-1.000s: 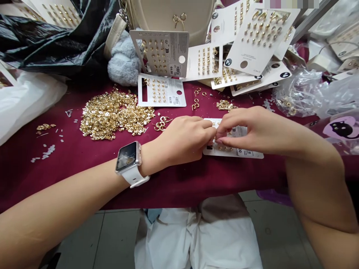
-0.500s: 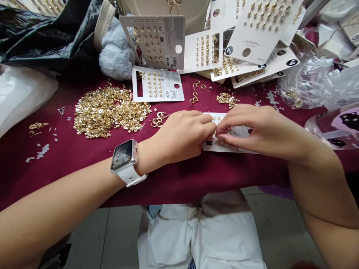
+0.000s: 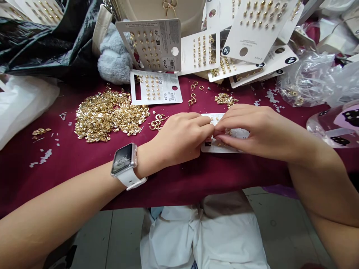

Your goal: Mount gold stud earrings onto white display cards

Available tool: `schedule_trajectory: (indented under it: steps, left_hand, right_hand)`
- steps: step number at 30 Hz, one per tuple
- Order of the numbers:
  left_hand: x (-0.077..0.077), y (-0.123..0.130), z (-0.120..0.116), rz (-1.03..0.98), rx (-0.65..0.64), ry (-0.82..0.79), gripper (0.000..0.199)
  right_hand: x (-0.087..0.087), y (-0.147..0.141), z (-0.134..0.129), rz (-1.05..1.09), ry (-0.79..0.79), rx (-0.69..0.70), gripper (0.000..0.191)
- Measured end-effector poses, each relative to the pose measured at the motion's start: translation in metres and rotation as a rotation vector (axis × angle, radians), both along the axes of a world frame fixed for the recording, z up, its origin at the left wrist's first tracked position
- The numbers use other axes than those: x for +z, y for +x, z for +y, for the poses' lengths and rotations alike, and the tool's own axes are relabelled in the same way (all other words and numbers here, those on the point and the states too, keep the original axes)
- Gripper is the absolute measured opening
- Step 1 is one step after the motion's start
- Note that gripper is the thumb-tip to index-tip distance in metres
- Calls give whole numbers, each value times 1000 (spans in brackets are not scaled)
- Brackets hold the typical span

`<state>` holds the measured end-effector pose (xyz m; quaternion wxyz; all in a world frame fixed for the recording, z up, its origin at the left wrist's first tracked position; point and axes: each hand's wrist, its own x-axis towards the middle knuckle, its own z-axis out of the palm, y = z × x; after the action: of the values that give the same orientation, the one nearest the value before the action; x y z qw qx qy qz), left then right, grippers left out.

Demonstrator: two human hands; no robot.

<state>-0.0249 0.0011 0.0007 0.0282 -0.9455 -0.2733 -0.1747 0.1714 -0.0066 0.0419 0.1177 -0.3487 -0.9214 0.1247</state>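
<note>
Several containers are seen around the hands: at 2 o'clock, a crumpled clear plastic bag (image 3: 307, 80) is laid on the maroon-covered surface (image 3: 70, 179), with small gold earrings visible inside; at 9 o'clock, a white plastic bag (image 3: 22, 108) is slumped at the surface's edge; at 10 o'clock, a black plastic bag (image 3: 47, 45) is bunched up; at 12 o'clock, a cream handbag (image 3: 165, 11) with a gold bow is stood just behind a grey plush toy (image 3: 113, 56). A loose heap of gold earring pieces (image 3: 109, 116) is spread at 10 o'clock, with curled gold earrings (image 3: 157, 123) just beside it; cards of gold stud earrings (image 3: 199, 52) are piled and leaned from 12 to 1 o'clock. A white earring card (image 3: 213, 146) is laid flat at the centre, directly beneath the hands, and is partly hidden by them; the left hand (image 3: 182, 140) and right hand (image 3: 252, 130) are brought together over it, their fingertips pressed close at its middle; whatever is pinched there is too small to tell; a white-strapped smartwatch (image 3: 123, 160) is worn on the left wrist.
</note>
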Motion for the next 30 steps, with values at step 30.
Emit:
schedule_trajectory:
  steps: [30]
  left_hand:
    - [5, 1, 0, 41, 0, 20, 24]
  right_hand:
    - [9, -7, 0, -182, 15, -74, 23]
